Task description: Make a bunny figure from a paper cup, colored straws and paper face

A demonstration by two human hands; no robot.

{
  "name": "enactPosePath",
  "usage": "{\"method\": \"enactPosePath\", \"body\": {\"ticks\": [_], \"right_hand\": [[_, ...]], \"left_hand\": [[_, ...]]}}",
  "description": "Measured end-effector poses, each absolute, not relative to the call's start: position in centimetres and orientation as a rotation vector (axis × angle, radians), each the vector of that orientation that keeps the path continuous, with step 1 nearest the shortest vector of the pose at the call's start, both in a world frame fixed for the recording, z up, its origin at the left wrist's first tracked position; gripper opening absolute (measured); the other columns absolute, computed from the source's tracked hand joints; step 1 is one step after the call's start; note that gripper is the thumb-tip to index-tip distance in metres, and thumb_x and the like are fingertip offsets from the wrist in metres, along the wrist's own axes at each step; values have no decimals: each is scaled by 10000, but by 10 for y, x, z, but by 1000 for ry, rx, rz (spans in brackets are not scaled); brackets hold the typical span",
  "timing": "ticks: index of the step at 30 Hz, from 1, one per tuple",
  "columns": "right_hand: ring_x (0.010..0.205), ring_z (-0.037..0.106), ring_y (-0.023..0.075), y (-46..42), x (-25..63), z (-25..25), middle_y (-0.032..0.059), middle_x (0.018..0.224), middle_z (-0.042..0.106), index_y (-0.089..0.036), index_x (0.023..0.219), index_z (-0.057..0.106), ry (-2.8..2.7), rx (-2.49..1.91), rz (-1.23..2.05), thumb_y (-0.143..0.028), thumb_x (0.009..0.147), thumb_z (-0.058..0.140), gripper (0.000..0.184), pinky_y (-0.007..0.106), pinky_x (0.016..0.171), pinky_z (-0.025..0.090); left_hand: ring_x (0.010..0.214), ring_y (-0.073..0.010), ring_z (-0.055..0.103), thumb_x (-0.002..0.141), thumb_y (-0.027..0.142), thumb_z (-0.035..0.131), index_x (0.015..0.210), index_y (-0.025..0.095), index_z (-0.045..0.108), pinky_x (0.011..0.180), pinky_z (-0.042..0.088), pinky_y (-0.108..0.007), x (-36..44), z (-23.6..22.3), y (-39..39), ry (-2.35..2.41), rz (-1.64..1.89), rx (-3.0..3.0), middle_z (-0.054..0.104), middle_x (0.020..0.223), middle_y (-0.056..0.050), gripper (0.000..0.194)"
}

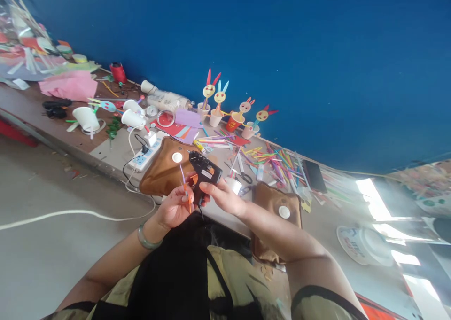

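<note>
My right hand (225,197) is wrapped round a black glue gun (204,166) with an orange trigger, its nozzle aimed up and to the left. Close beside it, my left hand (174,208) pinches a thin orange and purple craft piece (186,195), which looks like joined sticks. The fingers cover part of that piece. Just beyond both hands lies a brown cushion-like pad (160,169) with a white round cap. A white paper cup (233,184) stands to the right of the glue gun.
Rabbit-faced paper cups (235,121) line the wall. Coloured sticks (275,162) and scissors (244,175) lie scattered on the table. A power strip (150,152) with cables sits at the left, near the table edge. A second brown pad (271,200) lies beneath my right forearm.
</note>
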State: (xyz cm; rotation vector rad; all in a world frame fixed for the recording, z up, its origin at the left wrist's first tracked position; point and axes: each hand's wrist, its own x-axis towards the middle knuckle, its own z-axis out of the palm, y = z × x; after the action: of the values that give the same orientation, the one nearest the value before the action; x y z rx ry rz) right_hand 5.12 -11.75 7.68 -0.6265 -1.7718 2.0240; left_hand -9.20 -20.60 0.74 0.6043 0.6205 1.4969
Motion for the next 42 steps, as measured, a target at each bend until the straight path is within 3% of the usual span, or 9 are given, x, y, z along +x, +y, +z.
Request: {"method": "enactPosePath", "body": {"ticks": [3, 7, 12, 15, 22, 28, 33, 39, 42], "right_hand": [[531, 554, 113, -116, 52, 72, -17, 715, 644, -187, 1035, 662, -1711, -624, 2028, -509, 884, 632, 357, 242, 493, 451], [573, 558, 130, -112, 56, 66, 22, 814, 688, -194, 1048, 666, -1714, -644, 1956, -481, 889, 559, 346, 256, 496, 445], [796, 652, 185, -108, 63, 68, 55, 922, 722, -199, 976, 679, -1682, -670, 1830, -455, 863, 593, 293, 325, 718, 571], [828, 661, 187, -108, 68, 69, 56, 907, 723, -190, 962, 684, -1686, -715, 1770, -482, 865, 634, 311, 326, 744, 577], [656, 603, 134, -112, 75, 68, 41, 875, 691, -181, 1017, 674, -1596, -764, 1704, -486, 868, 638, 342, 296, 637, 535], [607, 563, 127, -126, 89, 81, 30, 792, 665, -179, 972, 681, -1679, -823, 1576, -481, 912, 590, 321, 282, 586, 494], [593, 557, 136, -138, 93, 82, 29, 739, 658, -183, 907, 690, -1609, -909, 1568, -496, 904, 616, 322, 274, 530, 462], [592, 556, 126, -138, 86, 76, 17, 708, 672, -191, 817, 673, -1442, -1007, 1649, -469, 834, 738, 285, 274, 570, 480], [556, 530, 117, -137, 83, 74, -15, 617, 624, -194, 814, 656, -1367, -1061, 1680, -460, 786, 789, 299, 255, 534, 437]], "left_hand": [[914, -248, 681, 639, 503, 887, 631, 167, 609, 725, 575, -376, -91, 11, -206, 609, 1457, 571, 715, 1068, -102, 436], [774, -197, 669, 596, 445, 928, 635, 160, 637, 740, 584, -386, -90, 13, -208, 645, 1434, 519, 725, 917, -79, 409], [879, -209, 704, 686, 367, 898, 761, 202, 770, 808, 596, -373, -94, 12, -211, 713, 1420, 633, 756, 1069, -86, 222], [927, -205, 698, 760, 339, 850, 856, 207, 810, 783, 594, -329, -100, 16, -214, 802, 1431, 738, 738, 1153, -110, 169], [767, -179, 695, 741, 360, 854, 781, 148, 796, 725, 568, -291, -110, 26, -208, 1101, 1571, 752, 751, 817, -72, 223], [649, -151, 674, 679, 369, 884, 683, 146, 745, 639, 545, -260, -113, 26, -195, 1167, 1688, 679, 725, 683, -39, 262], [594, -165, 673, 722, 406, 866, 794, 148, 743, 569, 533, -274, -108, 25, -194, 1220, 1682, 774, 718, 677, -38, 294], [878, -204, 734, 851, 277, 764, 876, 184, 774, 821, 593, -326, -106, 37, -200, 1342, 1840, 1482, 772, 924, -86, 97], [917, -191, 728, 870, 206, 723, 910, 206, 779, 840, 596, -311, -105, 42, -202, 1341, 1900, 1750, 767, 988, -87, 68]]}}
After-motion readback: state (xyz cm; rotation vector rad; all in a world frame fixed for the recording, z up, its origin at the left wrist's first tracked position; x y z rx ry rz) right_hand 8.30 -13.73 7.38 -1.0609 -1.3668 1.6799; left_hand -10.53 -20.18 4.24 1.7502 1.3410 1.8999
